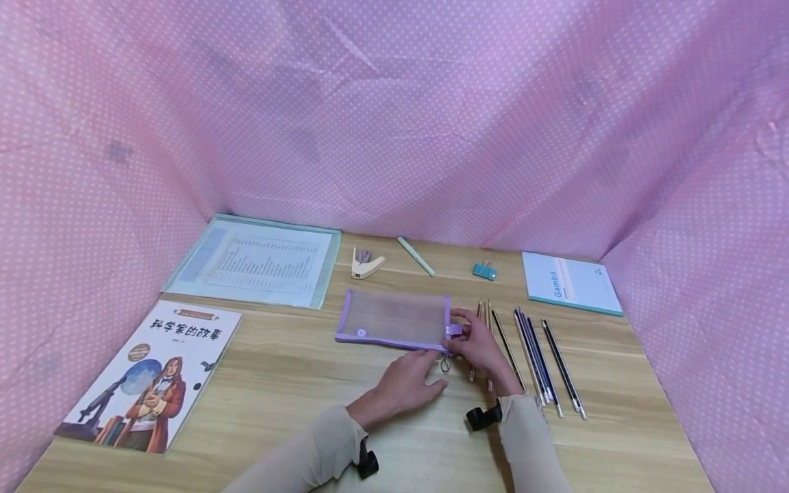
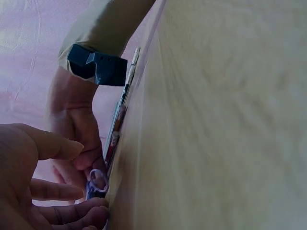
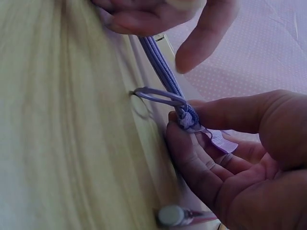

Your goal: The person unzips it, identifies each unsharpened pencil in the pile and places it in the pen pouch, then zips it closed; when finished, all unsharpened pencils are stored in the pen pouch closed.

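A purple-edged mesh zip pouch (image 1: 394, 316) lies flat in the middle of the table. At its near right corner my right hand (image 1: 477, 344) pinches the zipper's end between thumb and fingers. Beside that grip hang the looped zipper pull (image 3: 160, 94) and a lilac ribbon tab (image 3: 222, 142). My left hand (image 1: 407, 381) is at the pouch's near edge, fingers loosely bent and thumb apart. Its fingertips are close to the zipper (image 3: 160, 64); whether they touch it is hard to tell. Several pencils (image 1: 535, 352) lie just right of my right hand.
Behind the pouch are a cream stapler (image 1: 368, 266), a pale green pen (image 1: 416, 256) and a teal binder clip (image 1: 484, 270). A notebook (image 1: 573, 282) lies at the far right. On the left are a document folder (image 1: 259, 260) and an illustrated book (image 1: 148, 376). Pink dotted cloth (image 1: 394, 137) surrounds the table.
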`<state>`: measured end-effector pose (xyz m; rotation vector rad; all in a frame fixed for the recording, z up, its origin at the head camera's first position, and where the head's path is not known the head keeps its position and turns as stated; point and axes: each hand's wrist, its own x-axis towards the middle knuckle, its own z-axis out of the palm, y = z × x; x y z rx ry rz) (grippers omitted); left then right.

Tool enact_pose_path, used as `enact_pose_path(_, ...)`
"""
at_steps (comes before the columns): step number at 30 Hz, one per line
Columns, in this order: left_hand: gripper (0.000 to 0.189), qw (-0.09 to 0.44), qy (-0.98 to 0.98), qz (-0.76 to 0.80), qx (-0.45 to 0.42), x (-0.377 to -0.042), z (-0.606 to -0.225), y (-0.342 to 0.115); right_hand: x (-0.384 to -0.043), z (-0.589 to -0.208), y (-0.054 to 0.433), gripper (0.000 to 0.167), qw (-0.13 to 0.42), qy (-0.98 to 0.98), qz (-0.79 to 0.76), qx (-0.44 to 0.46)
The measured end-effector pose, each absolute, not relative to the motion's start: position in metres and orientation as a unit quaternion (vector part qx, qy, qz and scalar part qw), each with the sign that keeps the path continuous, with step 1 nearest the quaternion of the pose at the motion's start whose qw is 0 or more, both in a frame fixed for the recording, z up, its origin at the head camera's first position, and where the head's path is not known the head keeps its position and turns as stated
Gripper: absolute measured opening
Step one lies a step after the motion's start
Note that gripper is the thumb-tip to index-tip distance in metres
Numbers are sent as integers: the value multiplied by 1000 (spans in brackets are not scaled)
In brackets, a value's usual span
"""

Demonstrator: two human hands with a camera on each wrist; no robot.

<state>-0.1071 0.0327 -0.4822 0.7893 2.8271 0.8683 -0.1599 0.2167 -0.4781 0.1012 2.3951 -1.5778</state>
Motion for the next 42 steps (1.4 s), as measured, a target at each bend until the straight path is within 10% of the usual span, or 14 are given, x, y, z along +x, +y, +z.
enact_pose_path(26,3,-14,933,312,177,-117,-496,54,-164,-481,213,65,141,812,-566,13)
enact_pose_path(42,8,-33,900,397,175,-122,-498,43,-160,-479,218,66,133,817,-560,19)
